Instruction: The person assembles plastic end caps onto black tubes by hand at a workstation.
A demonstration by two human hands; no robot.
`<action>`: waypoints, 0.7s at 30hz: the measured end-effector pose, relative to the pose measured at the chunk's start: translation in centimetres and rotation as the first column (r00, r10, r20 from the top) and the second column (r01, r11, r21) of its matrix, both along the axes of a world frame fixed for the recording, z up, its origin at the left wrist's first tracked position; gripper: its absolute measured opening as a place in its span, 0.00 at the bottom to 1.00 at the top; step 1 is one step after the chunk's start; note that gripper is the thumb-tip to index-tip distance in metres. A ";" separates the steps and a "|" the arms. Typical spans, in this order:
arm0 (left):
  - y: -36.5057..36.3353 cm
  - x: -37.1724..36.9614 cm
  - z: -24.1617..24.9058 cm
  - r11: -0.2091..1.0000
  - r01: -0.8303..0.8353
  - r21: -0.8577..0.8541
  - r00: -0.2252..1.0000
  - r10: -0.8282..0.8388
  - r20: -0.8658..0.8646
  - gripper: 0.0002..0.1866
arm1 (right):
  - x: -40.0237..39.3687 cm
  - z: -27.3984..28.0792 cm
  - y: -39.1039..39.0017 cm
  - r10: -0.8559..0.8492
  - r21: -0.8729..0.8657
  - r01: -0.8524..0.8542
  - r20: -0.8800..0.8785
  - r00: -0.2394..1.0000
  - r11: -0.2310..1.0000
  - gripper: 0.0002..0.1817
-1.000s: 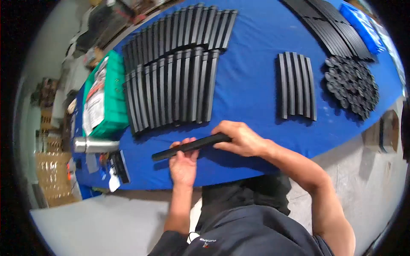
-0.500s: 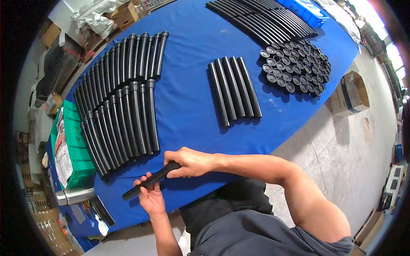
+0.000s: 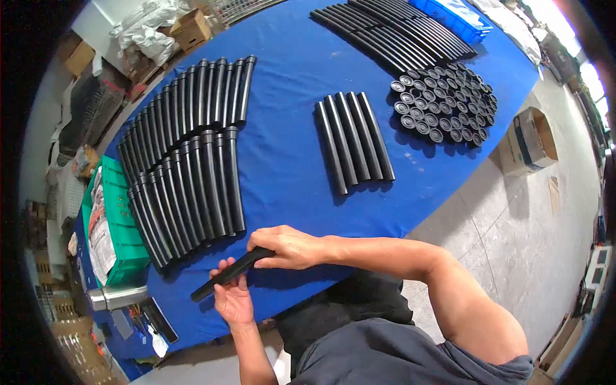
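Observation:
A short black tube (image 3: 221,282) is held at a slant over the near edge of the blue-covered table. My right hand (image 3: 287,247) wraps round its upper end, hiding that end. Under its middle, my left hand (image 3: 234,298) pinches it between thumb and fingers. Beyond my hands, two overlapping rows of capped black tubes (image 3: 199,186) lie at the left. Several plain black tubes (image 3: 354,141) lie side by side near the middle. To their right is a cluster of round black caps (image 3: 443,106).
More black tubes (image 3: 391,32) and a blue bin (image 3: 459,22) are at the far right. A green crate (image 3: 122,224), a metal cylinder (image 3: 119,296) and small tools (image 3: 144,321) sit at the left edge. A cardboard box (image 3: 529,141) stands on the floor.
The view has shifted slightly, so the left rows and crate appear a little lower and further right. Both hands keep their hold on the tube, with little other movement.

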State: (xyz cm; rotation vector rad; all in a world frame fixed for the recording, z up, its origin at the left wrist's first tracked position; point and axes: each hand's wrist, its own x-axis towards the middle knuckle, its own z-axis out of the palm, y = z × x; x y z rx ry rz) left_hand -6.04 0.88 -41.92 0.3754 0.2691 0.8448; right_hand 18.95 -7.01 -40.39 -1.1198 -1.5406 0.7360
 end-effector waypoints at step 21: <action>-0.4 0.5 0.4 0.997 -0.079 -0.026 0.993 0.077 -0.086 0.14 | 0.3 1.2 -0.3 0.028 -0.057 -0.029 -0.015 0.999 0.998 0.18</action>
